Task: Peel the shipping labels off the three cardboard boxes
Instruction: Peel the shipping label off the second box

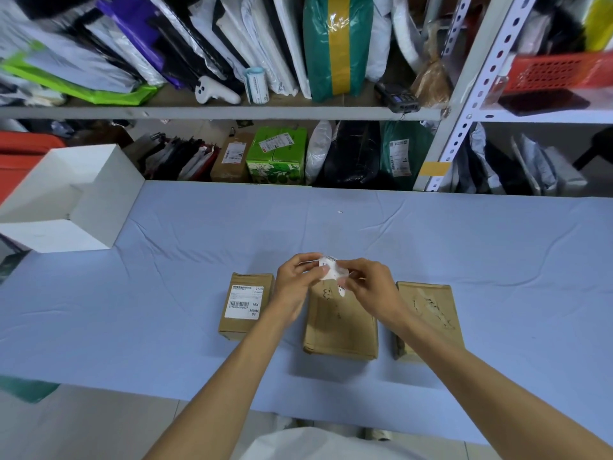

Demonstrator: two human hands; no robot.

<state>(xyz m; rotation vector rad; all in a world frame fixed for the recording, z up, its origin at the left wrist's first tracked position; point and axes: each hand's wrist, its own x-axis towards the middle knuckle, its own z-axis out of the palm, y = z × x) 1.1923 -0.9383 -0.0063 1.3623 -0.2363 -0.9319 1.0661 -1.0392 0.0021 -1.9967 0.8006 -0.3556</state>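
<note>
Both hands, left hand (296, 283) and right hand (371, 287), pinch the crumpled label (331, 271) above the middle box (341, 322); fingers clamped on it.

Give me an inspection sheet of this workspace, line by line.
Surface: creased blue cloth over the table.
Job's things: left box has its label on; middle box top mostly bare; right box bare, with torn residue; peeled label crumpled between the hands.
Clutter: white bin at the far left.
Grippers: left hand and right hand both pinch the peeled label.
Cables: nothing seen.
Surroundings: shelves packed with parcels behind the table.
</note>
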